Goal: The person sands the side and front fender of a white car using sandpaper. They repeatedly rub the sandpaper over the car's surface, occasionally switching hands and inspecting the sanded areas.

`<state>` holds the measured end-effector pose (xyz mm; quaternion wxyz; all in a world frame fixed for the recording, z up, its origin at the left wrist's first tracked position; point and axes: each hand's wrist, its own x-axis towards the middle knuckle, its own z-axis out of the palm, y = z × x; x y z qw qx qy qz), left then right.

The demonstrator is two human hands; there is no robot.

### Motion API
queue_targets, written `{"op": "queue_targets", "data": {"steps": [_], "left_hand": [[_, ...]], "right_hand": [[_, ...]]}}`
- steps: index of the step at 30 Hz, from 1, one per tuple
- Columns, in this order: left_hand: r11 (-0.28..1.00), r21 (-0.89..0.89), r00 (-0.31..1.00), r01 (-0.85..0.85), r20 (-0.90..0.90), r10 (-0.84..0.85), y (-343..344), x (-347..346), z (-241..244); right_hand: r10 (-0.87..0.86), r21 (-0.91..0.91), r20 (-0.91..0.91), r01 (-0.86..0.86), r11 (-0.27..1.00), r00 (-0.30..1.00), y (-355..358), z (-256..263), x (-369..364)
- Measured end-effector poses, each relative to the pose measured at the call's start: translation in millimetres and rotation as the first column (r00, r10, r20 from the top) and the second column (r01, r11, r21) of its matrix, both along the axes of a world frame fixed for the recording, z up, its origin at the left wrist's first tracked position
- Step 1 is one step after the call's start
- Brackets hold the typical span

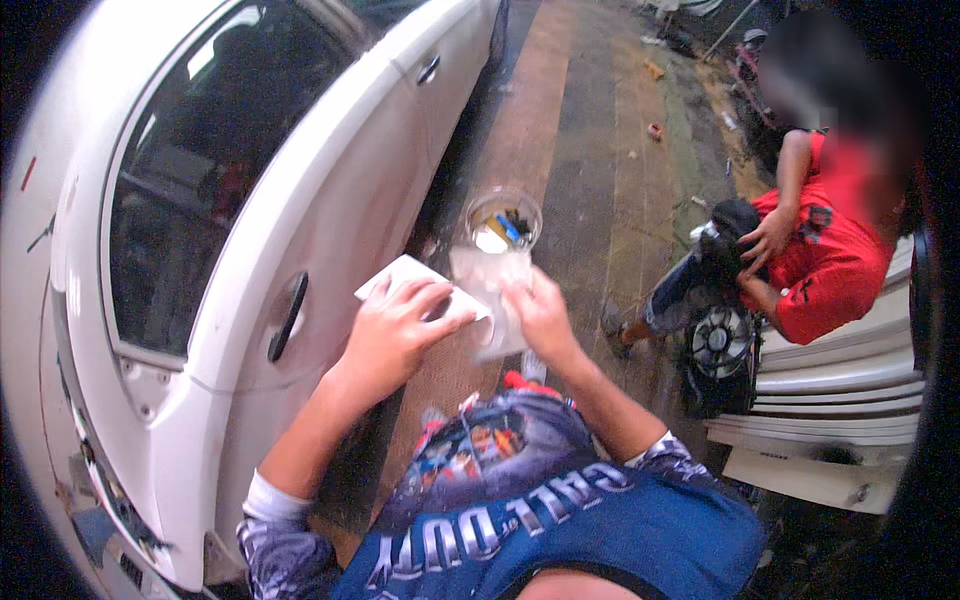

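Observation:
My left hand [397, 322] grips a flat white piece [405, 274], perhaps a block or folded sheet, from above. A thin pale sheet [491, 266] is pinched in my right hand [541, 311], and its lower part is blurred. Both hands are close together in front of my torso, the left one near the white car door [352, 225]. Just beyond the pale sheet, a round clear tub [538, 217] stands on the floor. Inside it are a blue item [513, 226], a yellow item and dark pieces, too small to name surely.
The car's black door handle [289, 319] juts out at left. To my right, a person in a red shirt [832, 247] holds a dark object [735, 221]. Near that person are a fan [720, 341] and stacked white panels [840, 382]. Small litter lies on the striped floor [577, 150].

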<state>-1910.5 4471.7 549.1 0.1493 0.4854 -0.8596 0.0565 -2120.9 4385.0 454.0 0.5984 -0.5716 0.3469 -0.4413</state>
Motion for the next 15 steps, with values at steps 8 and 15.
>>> {"op": "queue_targets", "data": {"steps": [8,15], "left_hand": [[1.0,0.002,0.989,0.019,-0.144,-0.018,-2,-27,-28],[1.0,0.014,0.976,-0.019,-0.218,0.022,24,-19,-15]], "right_hand": [[-0.132,-0.04,-0.02,0.131,0.991,0.991,-2,4,2],[-0.386,0.027,0.21,0.39,0.921,0.898,-11,6,-13]]}}
